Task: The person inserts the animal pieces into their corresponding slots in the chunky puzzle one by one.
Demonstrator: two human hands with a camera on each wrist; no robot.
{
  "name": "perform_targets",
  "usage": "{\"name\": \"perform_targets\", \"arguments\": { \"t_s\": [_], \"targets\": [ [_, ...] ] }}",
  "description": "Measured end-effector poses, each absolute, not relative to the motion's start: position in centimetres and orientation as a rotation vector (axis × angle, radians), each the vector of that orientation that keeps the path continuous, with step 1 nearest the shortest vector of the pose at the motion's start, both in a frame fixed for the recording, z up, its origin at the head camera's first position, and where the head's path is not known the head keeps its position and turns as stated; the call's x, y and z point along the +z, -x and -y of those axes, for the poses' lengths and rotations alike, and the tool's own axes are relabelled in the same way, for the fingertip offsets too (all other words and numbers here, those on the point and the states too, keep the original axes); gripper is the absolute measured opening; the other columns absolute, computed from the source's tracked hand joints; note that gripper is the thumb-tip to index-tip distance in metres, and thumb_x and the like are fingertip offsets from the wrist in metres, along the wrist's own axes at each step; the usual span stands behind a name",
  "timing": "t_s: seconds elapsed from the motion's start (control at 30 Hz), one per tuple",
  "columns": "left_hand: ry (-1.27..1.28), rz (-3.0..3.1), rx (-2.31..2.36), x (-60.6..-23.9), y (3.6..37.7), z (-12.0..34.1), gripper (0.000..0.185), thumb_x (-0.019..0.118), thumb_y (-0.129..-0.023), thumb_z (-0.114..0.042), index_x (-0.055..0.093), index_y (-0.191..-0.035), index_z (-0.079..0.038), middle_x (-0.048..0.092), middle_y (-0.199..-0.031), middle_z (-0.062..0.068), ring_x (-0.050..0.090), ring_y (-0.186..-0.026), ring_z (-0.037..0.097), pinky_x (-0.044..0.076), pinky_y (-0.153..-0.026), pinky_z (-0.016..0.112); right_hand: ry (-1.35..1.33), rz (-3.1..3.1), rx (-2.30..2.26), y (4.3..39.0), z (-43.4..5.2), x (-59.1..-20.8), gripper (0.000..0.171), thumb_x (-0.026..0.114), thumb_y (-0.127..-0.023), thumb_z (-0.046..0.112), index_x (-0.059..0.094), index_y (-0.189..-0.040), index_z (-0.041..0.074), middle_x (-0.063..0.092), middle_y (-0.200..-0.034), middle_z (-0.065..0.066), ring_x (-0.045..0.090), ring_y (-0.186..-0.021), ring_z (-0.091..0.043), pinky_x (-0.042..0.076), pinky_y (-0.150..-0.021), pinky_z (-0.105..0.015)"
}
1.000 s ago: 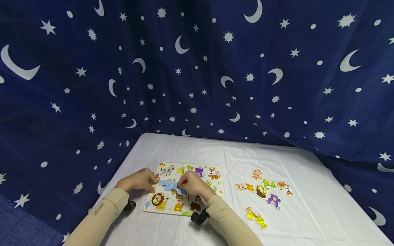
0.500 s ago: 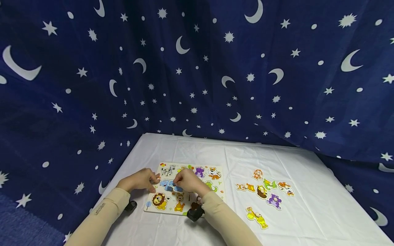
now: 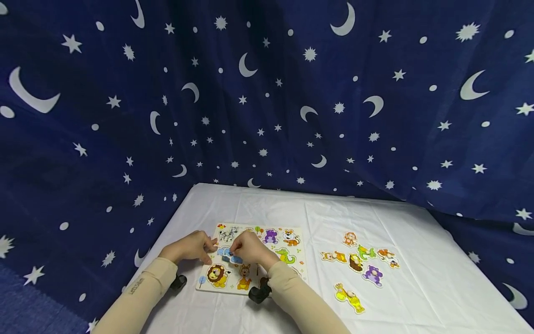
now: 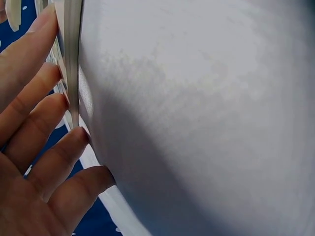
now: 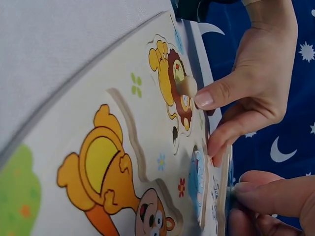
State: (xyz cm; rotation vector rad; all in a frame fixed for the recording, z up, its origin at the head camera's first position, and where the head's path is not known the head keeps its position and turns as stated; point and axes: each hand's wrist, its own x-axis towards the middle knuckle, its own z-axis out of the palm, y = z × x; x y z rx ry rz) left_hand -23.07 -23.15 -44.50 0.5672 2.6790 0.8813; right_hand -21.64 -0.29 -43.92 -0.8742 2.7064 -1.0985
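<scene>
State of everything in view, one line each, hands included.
Left hand: touching the board's edge
Right hand: pinching the blue piece
Board: lying on the cloth
Blue piece: held over the board
Lion: in its slot, knob up
Kangaroo slot: empty
Giraffe: off the board, face up
Purple piece: off the board, face up
Curtain: hanging

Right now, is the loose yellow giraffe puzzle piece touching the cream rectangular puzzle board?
Apart. The head view shows it: bare white tablecloth separates the yellow giraffe puzzle piece from the cream rectangular puzzle board's right edge.
</scene>
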Motion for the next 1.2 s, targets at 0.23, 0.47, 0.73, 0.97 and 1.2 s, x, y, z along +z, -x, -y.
{"name": "perform_targets", "arguments": {
  "t_s": [0.23,0.47,0.73,0.97,1.2],
  "targets": [
    [-0.564,-2.699,0.858,-44.4,23.1,23.1,0.042,0.092,-0.06,-0.005,0.078,-0.099,-0.003,0.072,-0.119,0.018,0.061,-0.121,0.037,0.045,-0.107,0.051,0.834,-2.677,-1.13,21.6,0.7,-44.3,0.016,0.065,-0.086,-0.009,0.079,-0.086,0.0,0.077,-0.088,-0.01,0.059,-0.068,-0.004,0.05,-0.06,-0.018],
    [-0.567,-2.691,0.86,-44.3,23.3,23.1,0.04,0.092,-0.061,-0.007,0.078,-0.098,-0.005,0.073,-0.117,0.015,0.061,-0.121,0.038,0.045,-0.107,0.051,0.865,-2.68,-1.096,22.0,1.3,-44.5,0.017,0.065,-0.087,-0.008,0.079,-0.086,0.001,0.077,-0.086,-0.008,0.06,-0.071,-0.003,0.051,-0.064,-0.017],
    [-0.553,-2.704,0.847,-44.6,23.4,23.4,0.035,0.092,-0.06,-0.006,0.079,-0.093,-0.006,0.071,-0.122,0.012,0.059,-0.125,0.037,0.042,-0.11,0.051,0.884,-2.71,-1.082,22.5,2.0,-44.8,0.015,0.067,-0.084,-0.009,0.079,-0.086,0.0,0.077,-0.084,-0.008,0.059,-0.073,-0.005,0.05,-0.066,-0.018],
    [-0.543,-2.719,0.835,-44.5,23.4,23.2,0.037,0.092,-0.059,-0.004,0.08,-0.094,-0.005,0.074,-0.111,0.015,0.066,-0.107,0.027,0.051,-0.093,0.038,0.812,-2.699,-1.126,22.7,2.3,-44.9,0.016,0.066,-0.085,-0.008,0.079,-0.085,0.0,0.077,-0.086,-0.007,0.056,-0.072,-0.003,0.049,-0.065,-0.018],
    [-0.522,-2.718,0.839,-44.5,23.2,23.2,0.038,0.092,-0.06,-0.005,0.079,-0.096,-0.006,0.068,-0.124,0.022,0.056,-0.13,0.038,0.044,-0.109,0.049,0.777,-2.692,-1.129,23.1,2.6,-45.6,0.015,0.067,-0.085,-0.008,0.078,-0.081,0.002,0.075,-0.082,-0.005,0.055,-0.069,-0.003,0.048,-0.063,-0.018]
  ]
}}
